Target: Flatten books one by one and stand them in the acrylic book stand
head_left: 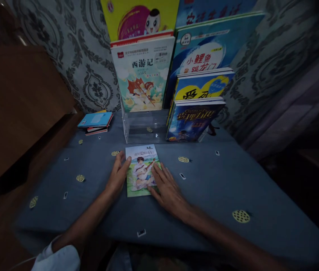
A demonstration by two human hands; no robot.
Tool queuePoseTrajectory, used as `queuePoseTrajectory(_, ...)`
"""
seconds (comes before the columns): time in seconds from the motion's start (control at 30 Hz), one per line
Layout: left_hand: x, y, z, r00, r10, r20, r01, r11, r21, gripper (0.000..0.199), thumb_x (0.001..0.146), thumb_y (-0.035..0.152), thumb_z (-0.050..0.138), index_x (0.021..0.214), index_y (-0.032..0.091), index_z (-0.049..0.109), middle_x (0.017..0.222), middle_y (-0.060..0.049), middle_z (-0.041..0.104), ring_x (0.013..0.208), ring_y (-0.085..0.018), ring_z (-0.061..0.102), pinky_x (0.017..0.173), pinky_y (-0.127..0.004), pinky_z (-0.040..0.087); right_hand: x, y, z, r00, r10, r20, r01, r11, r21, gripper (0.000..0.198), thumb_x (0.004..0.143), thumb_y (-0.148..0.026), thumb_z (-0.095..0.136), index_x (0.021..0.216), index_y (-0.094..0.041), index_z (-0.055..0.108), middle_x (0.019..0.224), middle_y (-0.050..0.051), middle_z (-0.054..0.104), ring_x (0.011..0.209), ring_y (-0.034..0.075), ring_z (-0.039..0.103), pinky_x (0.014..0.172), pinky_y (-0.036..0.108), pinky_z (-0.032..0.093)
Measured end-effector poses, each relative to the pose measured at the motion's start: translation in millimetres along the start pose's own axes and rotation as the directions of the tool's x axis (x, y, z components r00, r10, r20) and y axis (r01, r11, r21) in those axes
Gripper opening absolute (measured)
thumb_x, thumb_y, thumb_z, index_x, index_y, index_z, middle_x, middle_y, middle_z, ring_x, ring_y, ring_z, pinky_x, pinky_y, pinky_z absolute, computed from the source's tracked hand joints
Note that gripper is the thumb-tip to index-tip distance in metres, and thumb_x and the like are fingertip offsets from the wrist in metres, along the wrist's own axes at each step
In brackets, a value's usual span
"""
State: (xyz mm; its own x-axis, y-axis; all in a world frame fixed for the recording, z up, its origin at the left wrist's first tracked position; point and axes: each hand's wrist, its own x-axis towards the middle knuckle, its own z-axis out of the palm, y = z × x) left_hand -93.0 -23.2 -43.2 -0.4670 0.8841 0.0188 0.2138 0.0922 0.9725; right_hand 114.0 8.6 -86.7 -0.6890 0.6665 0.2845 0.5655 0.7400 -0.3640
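A small book (141, 180) lies flat on the cloth in front of me, its cover showing a figure with a guitar on grass. My left hand (117, 175) is at its left edge, with the thumb against the cover's border and the fingers stretched out alongside, apart from the thumb. Across the right part of the cover, my right hand (168, 188) rests palm down with its fingers spread and straight. Just behind the book stands a clear acrylic rack (145, 133), whose lower left front tier has no book in it.
Several upright books fill the rack, among them a white-covered book (144, 75) and a dark blue book (193, 120). A small pile of books (96, 119) lies at the back left. Patterned cloth (204, 195) covers the table. A brown wooden piece (15, 105) stands left.
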Motion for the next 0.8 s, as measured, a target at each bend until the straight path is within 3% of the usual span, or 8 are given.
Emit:
queuePoseTrajectory(0.1, 9.8, 11.4, -1.7, 0.971, -0.220, -0.094, 0.195, 0.956, -0.221, 0.041, 0.095, 0.033, 0.056, 0.134, 0.021, 0.051, 0.142, -0.013, 0.058, 0.134, -0.027, 0.054, 0.101, -0.038, 0.053, -0.6, 0.6, -1.7, 1.000, -0.002, 0.005, 0.002, 0.999, 0.034, 0.064, 0.100, -0.043, 0.045, 0.156, -0.017, 0.031, 0.163, 0.015, 0.030, 0.152, 0.035, 0.018, 0.118, 0.059, 0.034)
queuePoseTrajectory(0.17, 12.1, 18.0, -0.2, 0.947, -0.315, -0.065, 0.275, 0.898, -0.344, 0.033, 0.090, 0.030, 0.063, 0.121, 0.018, 0.058, 0.130, -0.014, 0.067, 0.123, -0.029, 0.063, 0.090, -0.036, 0.058, -0.9, 0.3, -3.2, 1.000, -0.005, 0.014, 0.004, 0.998, 0.055, 0.062, 0.100, -0.042, 0.045, 0.155, -0.016, 0.034, 0.162, 0.015, 0.031, 0.152, 0.035, 0.018, 0.118, 0.058, 0.033)
queuePoseTrajectory(0.3, 8.9, 25.1, 11.1, 0.917, -0.390, 0.088, 0.376, 0.766, -0.521, 0.019, 0.084, 0.021, 0.069, 0.101, 0.013, 0.065, 0.090, -0.011, 0.077, 0.088, -0.027, 0.076, 0.076, -0.034, 0.062, -2.1, -1.1, -7.4, 0.999, -0.026, 0.024, 0.023, 0.993, 0.115, 0.062, 0.101, -0.043, 0.044, 0.156, -0.017, 0.033, 0.163, 0.013, 0.031, 0.152, 0.033, 0.017, 0.120, 0.055, 0.031)
queuePoseTrajectory(0.47, 5.1, 30.5, 21.5, 0.868, -0.496, 0.039, 0.423, 0.694, -0.582, 0.017, 0.089, 0.026, 0.068, 0.098, 0.012, 0.064, 0.074, -0.008, 0.075, 0.070, -0.024, 0.076, 0.069, -0.034, 0.062, -2.4, 2.4, -3.8, 0.999, 0.037, -0.032, -0.028, 0.966, 0.257, 0.065, 0.101, -0.045, 0.043, 0.159, -0.021, 0.024, 0.165, 0.011, 0.025, 0.151, 0.028, 0.024, 0.119, 0.048, 0.036)
queuePoseTrajectory(0.63, 6.6, 38.1, 24.3, 0.876, -0.481, 0.034, 0.416, 0.718, -0.558, 0.031, 0.093, 0.043, 0.064, 0.098, 0.013, 0.063, 0.068, -0.008, 0.073, 0.059, -0.023, 0.073, 0.061, -0.033, 0.060, 7.7, 21.1, 15.2, 0.958, 0.245, -0.150, -0.148, 0.868, 0.474, 0.062, 0.101, -0.047, 0.038, 0.157, -0.023, 0.031, 0.161, 0.010, 0.035, 0.146, 0.026, 0.037, 0.115, 0.046, 0.042)
queuePoseTrajectory(0.73, 10.2, 42.0, 25.7, 0.913, -0.407, -0.007, 0.334, 0.759, -0.559, 0.045, 0.083, 0.057, 0.071, 0.097, 0.014, 0.064, 0.069, -0.007, 0.072, 0.060, -0.023, 0.072, 0.060, -0.032, 0.058, 22.2, 31.3, 16.5, 0.929, 0.346, -0.132, -0.189, 0.748, 0.636, 0.064, 0.098, -0.051, 0.043, 0.154, -0.022, 0.038, 0.155, 0.011, 0.045, 0.140, 0.029, 0.046, 0.114, 0.050, 0.042)
queuePoseTrajectory(0.8, 14.8, 45.6, 25.4, 0.953, -0.301, -0.041, 0.231, 0.804, -0.548, 0.056, 0.074, 0.067, 0.074, 0.091, 0.014, 0.064, 0.070, -0.006, 0.072, 0.065, -0.023, 0.071, 0.062, -0.031, 0.056, 36.1, 32.3, 8.5, 0.921, 0.370, -0.123, -0.153, 0.632, 0.760, 0.065, 0.094, -0.052, 0.051, 0.151, -0.021, 0.044, 0.152, 0.012, 0.049, 0.138, 0.030, 0.049, 0.114, 0.050, 0.041)
